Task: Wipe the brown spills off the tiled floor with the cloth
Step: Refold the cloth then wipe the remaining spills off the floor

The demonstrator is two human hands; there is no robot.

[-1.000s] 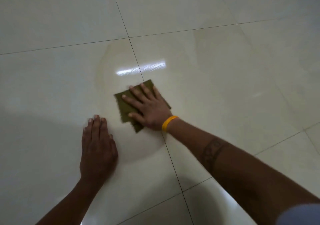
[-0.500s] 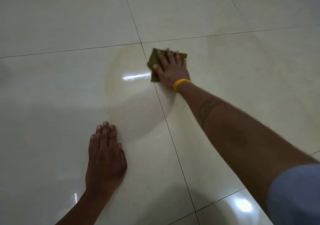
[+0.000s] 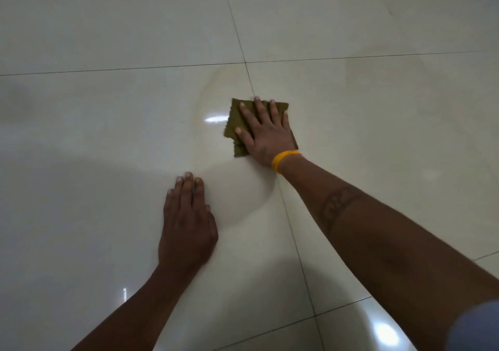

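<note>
Cloth (image 3: 237,123) flat under right hand (image 3: 266,134); spill (image 3: 237,194) perhaps faint.

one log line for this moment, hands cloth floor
right hand: flat, pressing cloth | left hand: flat on tiled floor | faint brownish film around cloth

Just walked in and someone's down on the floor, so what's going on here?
A person is wiping a tiled floor. Their right hand, fingers spread flat, presses an olive-green cloth onto a faint brownish wet patch beside a grout line. The left hand rests flat on the floor at the patch's near edge, bracing. A second faint stain shows farther right, so the wiping isn't finished.
</note>
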